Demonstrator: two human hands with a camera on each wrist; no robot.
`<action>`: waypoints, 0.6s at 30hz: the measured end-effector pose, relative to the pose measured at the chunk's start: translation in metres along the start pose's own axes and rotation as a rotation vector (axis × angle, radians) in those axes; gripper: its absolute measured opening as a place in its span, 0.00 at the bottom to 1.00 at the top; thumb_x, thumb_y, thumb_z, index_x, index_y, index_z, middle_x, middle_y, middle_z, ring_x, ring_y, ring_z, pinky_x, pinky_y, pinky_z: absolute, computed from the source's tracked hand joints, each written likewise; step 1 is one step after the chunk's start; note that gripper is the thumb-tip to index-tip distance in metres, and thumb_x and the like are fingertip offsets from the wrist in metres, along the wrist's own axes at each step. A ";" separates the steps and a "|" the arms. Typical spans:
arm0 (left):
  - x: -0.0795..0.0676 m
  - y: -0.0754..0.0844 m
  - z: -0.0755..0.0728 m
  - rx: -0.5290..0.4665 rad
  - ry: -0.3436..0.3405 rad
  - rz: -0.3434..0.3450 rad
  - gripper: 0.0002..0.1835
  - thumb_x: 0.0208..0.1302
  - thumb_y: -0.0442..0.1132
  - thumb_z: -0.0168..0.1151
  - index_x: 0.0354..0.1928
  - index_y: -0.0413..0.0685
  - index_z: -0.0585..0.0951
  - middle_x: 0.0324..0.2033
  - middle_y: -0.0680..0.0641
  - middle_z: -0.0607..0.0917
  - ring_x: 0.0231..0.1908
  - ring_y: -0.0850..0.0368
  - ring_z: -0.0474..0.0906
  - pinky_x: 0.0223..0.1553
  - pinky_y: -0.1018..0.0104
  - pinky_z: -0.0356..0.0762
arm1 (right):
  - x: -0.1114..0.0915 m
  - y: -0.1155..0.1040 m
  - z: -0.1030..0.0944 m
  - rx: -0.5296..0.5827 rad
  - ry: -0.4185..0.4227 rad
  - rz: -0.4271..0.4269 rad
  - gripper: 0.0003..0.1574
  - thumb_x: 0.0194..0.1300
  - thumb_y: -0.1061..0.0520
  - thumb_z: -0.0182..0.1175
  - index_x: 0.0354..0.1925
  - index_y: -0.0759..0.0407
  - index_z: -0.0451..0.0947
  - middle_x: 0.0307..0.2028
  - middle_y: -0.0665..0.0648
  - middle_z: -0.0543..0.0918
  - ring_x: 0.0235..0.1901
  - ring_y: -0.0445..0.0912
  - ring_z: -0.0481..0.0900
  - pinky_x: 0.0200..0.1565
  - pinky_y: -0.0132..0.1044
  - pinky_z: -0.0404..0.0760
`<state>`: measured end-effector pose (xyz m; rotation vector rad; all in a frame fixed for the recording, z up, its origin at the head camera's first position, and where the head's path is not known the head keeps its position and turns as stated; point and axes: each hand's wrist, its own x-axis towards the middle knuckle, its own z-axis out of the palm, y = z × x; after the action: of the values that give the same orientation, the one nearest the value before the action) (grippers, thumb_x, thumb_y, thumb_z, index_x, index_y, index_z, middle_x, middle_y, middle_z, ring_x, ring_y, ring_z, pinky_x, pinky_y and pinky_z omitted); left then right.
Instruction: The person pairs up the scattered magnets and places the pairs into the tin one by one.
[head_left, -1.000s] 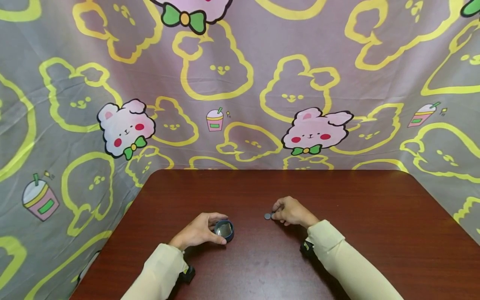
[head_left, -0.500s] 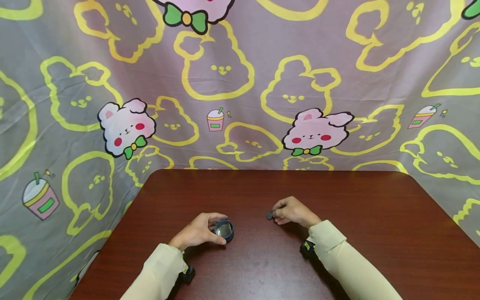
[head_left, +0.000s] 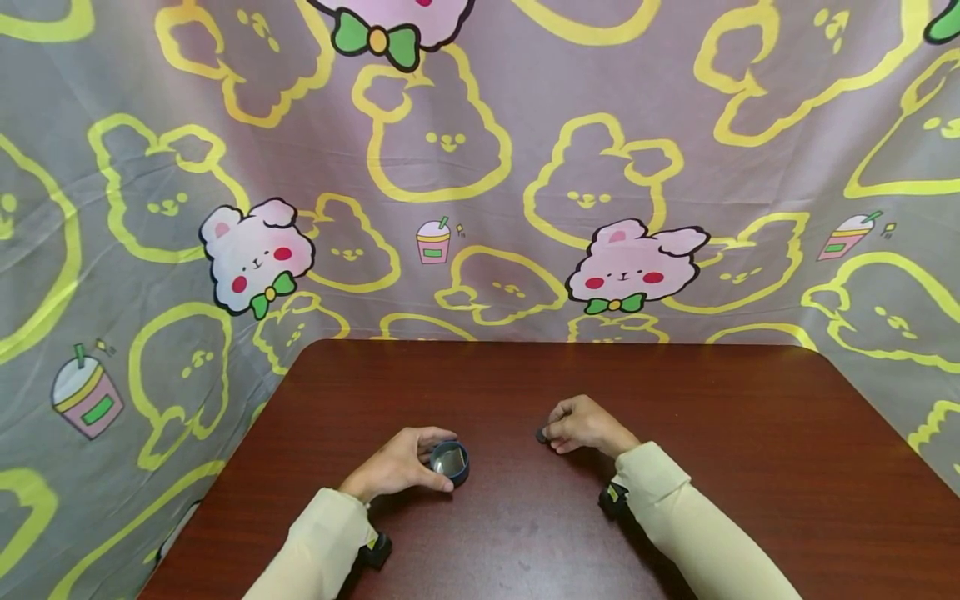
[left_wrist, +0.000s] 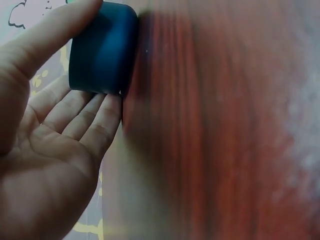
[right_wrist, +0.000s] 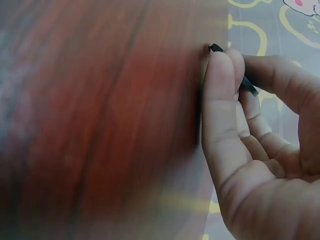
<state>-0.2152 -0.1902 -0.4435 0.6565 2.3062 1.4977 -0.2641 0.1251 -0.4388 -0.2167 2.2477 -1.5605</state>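
My left hand [head_left: 396, 463] holds a small round dark blue container [head_left: 464, 477] on the table, its thumb and fingers on opposite sides. The container's top is open, with a shiny, pale inside. In the left wrist view, its smooth dark blue side [left_wrist: 100, 52] shows between thumb and fingers. To the right, my right hand [head_left: 587, 427] pinches a small dark disc [head_left: 541, 435] close over the table. Seen from the right wrist, the disc [right_wrist: 250, 86] is thin and tilted, and the fingertips hide its middle.
The reddish-brown wooden table [head_left: 487, 375] reaches back to a hanging cloth [head_left: 480, 225] printed with rabbits and cups. Another such cloth side closes off the left. A black wrist camera [head_left: 375, 550] sits below the left cuff, and another [head_left: 612, 500] below the right.
The disc lay flat beside my right fingertips a second ago; it has since tipped up and is now pinched in them. My left hand and the container have stayed in place.
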 end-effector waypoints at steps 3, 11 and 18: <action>0.000 -0.001 0.000 0.013 -0.001 0.001 0.39 0.41 0.33 0.77 0.58 0.33 0.71 0.49 0.42 0.80 0.53 0.47 0.73 0.56 0.54 0.68 | 0.000 0.000 0.002 -0.012 -0.004 -0.002 0.07 0.53 0.68 0.62 0.32 0.71 0.74 0.26 0.61 0.81 0.21 0.46 0.80 0.28 0.40 0.82; 0.000 -0.004 0.001 0.018 -0.003 0.000 0.39 0.40 0.32 0.77 0.58 0.34 0.72 0.50 0.44 0.80 0.55 0.47 0.72 0.57 0.55 0.67 | 0.000 -0.003 0.006 0.032 -0.039 -0.026 0.10 0.53 0.68 0.63 0.33 0.72 0.73 0.26 0.62 0.82 0.21 0.46 0.79 0.29 0.41 0.82; 0.000 -0.004 0.000 0.024 0.004 -0.008 0.39 0.39 0.32 0.77 0.58 0.35 0.72 0.49 0.45 0.80 0.54 0.49 0.73 0.56 0.56 0.68 | 0.002 -0.008 0.013 0.076 -0.074 -0.057 0.12 0.53 0.67 0.62 0.37 0.74 0.74 0.28 0.64 0.81 0.22 0.47 0.80 0.29 0.42 0.82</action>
<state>-0.2162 -0.1914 -0.4471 0.6507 2.3308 1.4710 -0.2614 0.1100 -0.4361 -0.3144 2.1392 -1.6363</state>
